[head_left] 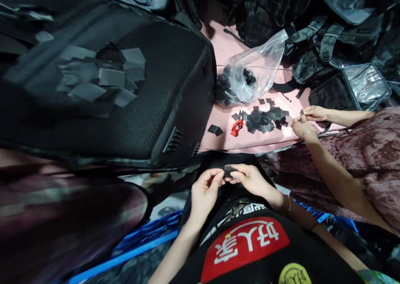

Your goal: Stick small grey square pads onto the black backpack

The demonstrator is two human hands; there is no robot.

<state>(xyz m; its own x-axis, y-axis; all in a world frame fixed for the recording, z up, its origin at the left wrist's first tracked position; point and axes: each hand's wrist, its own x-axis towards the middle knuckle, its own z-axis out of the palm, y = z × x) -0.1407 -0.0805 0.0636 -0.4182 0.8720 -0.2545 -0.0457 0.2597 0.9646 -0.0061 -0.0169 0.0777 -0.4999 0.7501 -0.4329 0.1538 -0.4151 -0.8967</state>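
Both of my hands are together over my lap, below the table edge. My left hand point(208, 187) pinches one side of a small black piece point(229, 170), and my right hand point(250, 179) grips its other side. On the pink table point(250, 143) lies a heap of small black square pieces point(264, 119), with red-handled snips point(237, 126) at its left. Two loose black squares point(215, 130) sit nearer the large black bag. More squares point(111, 77) are piled on top of that black bag point(162, 80).
A clear plastic bag point(258, 69) with dark pieces stands behind the heap. At the right, another person's hands point(302, 123) hold something small. Camouflage backpacks point(328, 42) fill the back right. Blue bars point(134, 248) run below the table.
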